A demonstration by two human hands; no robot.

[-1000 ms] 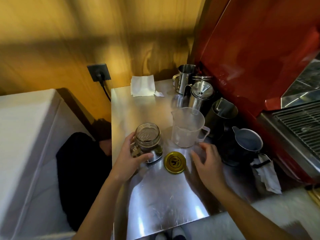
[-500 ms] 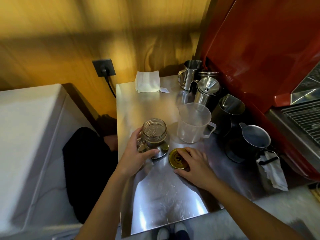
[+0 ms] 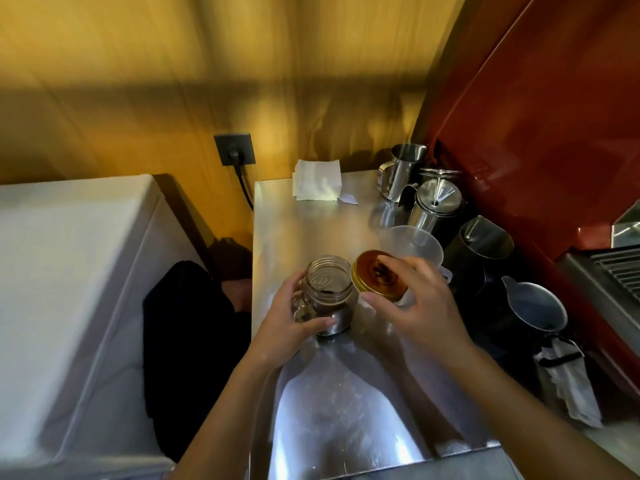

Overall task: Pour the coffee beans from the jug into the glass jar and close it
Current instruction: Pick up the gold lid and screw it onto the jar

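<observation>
While the glass jar (image 3: 327, 294) is gripped upright on the steel counter (image 3: 294, 230) by the left hand (image 3: 287, 327), the gold lid (image 3: 377, 280) is pinched, tilted, just beside its open mouth by the right hand (image 3: 420, 306); beans are seen inside.

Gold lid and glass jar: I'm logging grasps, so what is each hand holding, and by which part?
The right hand holds the gold lid by its rim, tilted. The left hand wraps the glass jar around its side.

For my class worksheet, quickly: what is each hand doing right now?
Left hand: grip closed around the clear glass jar on the steel counter.
Right hand: holding the round gold metal lid, lifted beside the jar's mouth.
</observation>
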